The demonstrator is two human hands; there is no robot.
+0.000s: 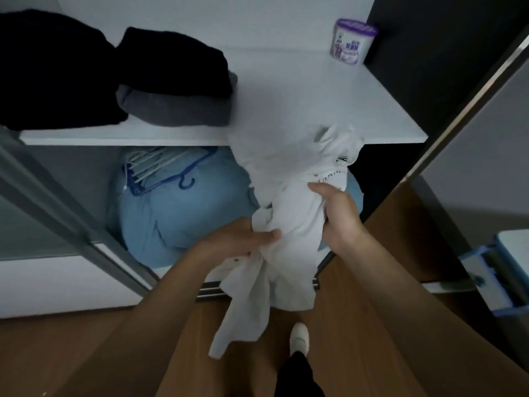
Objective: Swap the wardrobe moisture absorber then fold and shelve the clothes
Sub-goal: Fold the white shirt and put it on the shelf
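In front of the open wardrobe, head view: both hands hold a crumpled white garment (289, 224) in the air, just below the front edge of the white shelf (286, 96).

Left hand (243, 239): grip closed on the garment's lower left bunch. The thumb lies on top of the cloth; the other fingers are hidden under it.

Right hand (340, 216): grip wrapped round the right side of the bunched cloth, thumb pressed on the fabric near some dark printed lettering.

The garment's upper end rests on the shelf edge. Its loose lower end hangs down toward the wooden floor (86, 353).

Moisture absorber (353, 41): a white tub with a purple lid, upright at the back right corner of the shelf, next to the dark side wall and well apart from both hands.

On the left of the shelf, a folded black garment (177, 58) sits on top of a folded grey garment (177, 107). A bigger black pile (51, 70) touches them on the left.

Lower compartment: a light blue bundle (183, 213) with blue and white hangers (160, 170) lying on top of it.

A metal sliding door frame (458, 110) runs diagonally on the right. A white shoe (299, 336) stands on the floor below the garment. At the right edge there is a blue and white object (492, 270); can't tell what it is.
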